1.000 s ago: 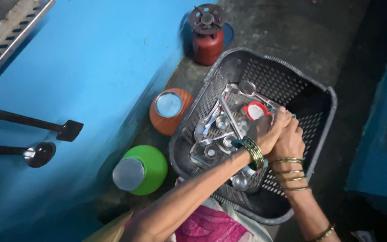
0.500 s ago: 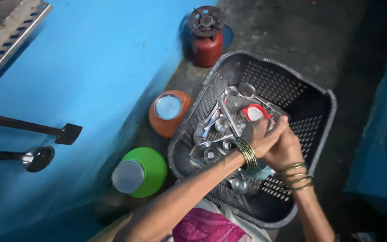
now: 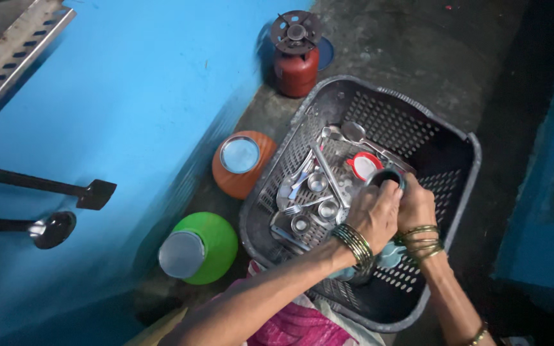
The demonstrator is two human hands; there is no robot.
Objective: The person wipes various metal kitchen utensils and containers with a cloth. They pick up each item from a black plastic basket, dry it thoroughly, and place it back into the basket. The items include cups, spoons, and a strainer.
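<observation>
Cup, dark and round, mouth up, sits between your two hands over the right half of the basket. Your left hand curls over its near side, fingers closed against the rim; your right hand wraps the far side, fingers pressed together on the wall. Whether the cup is lifted or resting on the basket floor cannot be told. Just beside it lies a red lid, and beyond that the steel pile: spoons, small bowls and a tray, all loose on the basket's left floor. Outside, against the blue wall, stand an orange pot and a green pot, both capped; a red gas stove sits farther up. Two ladles hang off the wall. Judgement: you are mid-grip on the cup, handling it two-handed. A next move calls for a firm hold, well apart from the loose spoons.
</observation>
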